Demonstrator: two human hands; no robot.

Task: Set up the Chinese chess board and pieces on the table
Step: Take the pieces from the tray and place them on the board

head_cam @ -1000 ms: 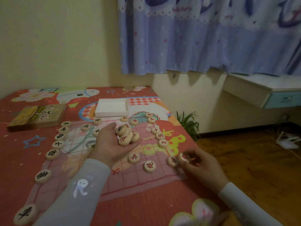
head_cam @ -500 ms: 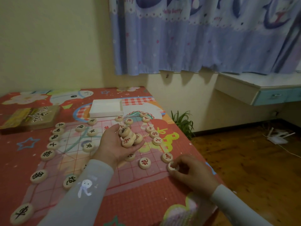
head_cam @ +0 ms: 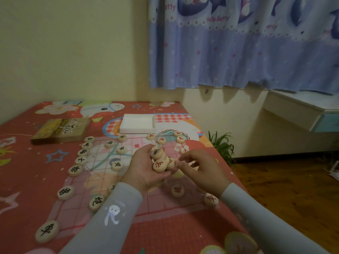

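Note:
The chess board, a thin sheet with a red grid, lies on the red cartoon tablecloth. My left hand, palm up over the board's middle, cradles a pile of round wooden pieces with red characters. My right hand hovers at that pile, its blurred fingertips at the pieces. Black-character pieces line the board's left edge, down to one at the near corner. Red-character pieces sit at the far right, one nearer, and one at the near right corner.
An open white box stands just beyond the board. A brown chess box lid lies at the far left. The table's right edge drops to a wooden floor, with a green plant beside it and a white desk further right.
My right hand has left the piece at the board's near right corner and risen to the pile in my left hand. My left hand has stayed over the board.

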